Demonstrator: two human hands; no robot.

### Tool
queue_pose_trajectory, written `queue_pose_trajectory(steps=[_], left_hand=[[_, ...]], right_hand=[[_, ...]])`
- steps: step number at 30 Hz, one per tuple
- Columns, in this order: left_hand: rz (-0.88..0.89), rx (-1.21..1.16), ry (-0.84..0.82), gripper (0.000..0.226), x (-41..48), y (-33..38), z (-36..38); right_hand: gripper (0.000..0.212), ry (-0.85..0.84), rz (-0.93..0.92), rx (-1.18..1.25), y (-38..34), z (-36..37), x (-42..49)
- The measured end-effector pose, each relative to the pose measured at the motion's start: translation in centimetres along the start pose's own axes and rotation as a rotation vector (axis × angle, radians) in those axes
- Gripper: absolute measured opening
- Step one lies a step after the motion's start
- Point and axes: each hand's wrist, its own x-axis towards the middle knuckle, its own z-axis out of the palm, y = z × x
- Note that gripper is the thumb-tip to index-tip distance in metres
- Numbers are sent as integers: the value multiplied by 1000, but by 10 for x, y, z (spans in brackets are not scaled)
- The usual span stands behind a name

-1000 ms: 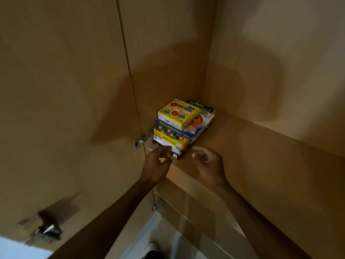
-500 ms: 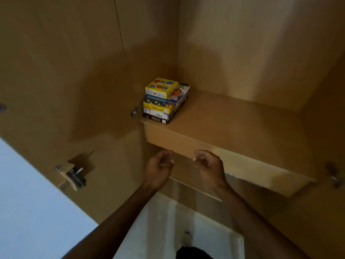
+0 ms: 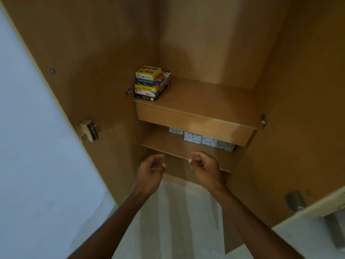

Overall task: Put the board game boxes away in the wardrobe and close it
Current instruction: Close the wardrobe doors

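Note:
A stack of several board game boxes (image 3: 151, 83), a yellow one on top, stands at the left end of the upper wardrobe shelf (image 3: 201, 103), against the left wall. Both wardrobe doors stand open: the left door (image 3: 74, 90) and the right door (image 3: 302, 128). My left hand (image 3: 152, 170) and my right hand (image 3: 204, 166) hang in front of the lower shelf, well below the stack. Their fingers are loosely curled and hold nothing.
Several pale blue patterned boxes (image 3: 202, 140) line the back of the lower shelf (image 3: 177, 148). A latch fitting (image 3: 88, 130) sticks out of the left door's inner face. Metal hinges sit at both shelf ends. Pale floor (image 3: 177, 212) lies below.
My hands have drawn back and down from the stack, which stays on the shelf. The view has pulled away, and both doors and the lower shelf now show.

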Motion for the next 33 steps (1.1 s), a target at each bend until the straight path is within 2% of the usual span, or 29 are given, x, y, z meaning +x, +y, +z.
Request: queue_pose_trajectory(steps=[5, 10, 16, 21, 24, 27, 33], left_hand=[[29, -17, 5, 27, -70, 22, 44], [67, -40, -54, 28, -130, 55, 127], [163, -32, -192, 31, -179, 116, 224], [241, 46, -353, 39, -182, 170, 286], [247, 51, -405, 48, -180, 190, 309], [233, 26, -465, 49, -178, 203, 322], [242, -39, -502, 46, -170, 191, 318]], right_hand=[[19, 1, -35, -2, 4, -66, -69], [20, 66, -53, -36, 18, -167, -126], [12, 286, -32, -82, 37, -283, -161], [12, 466, -34, -121, 28, -343, -141], [34, 347, 43, -154, 20, -358, -112], [33, 228, 1, -116, 15, -358, -97], [35, 267, -53, -105, 19, -347, -96]])
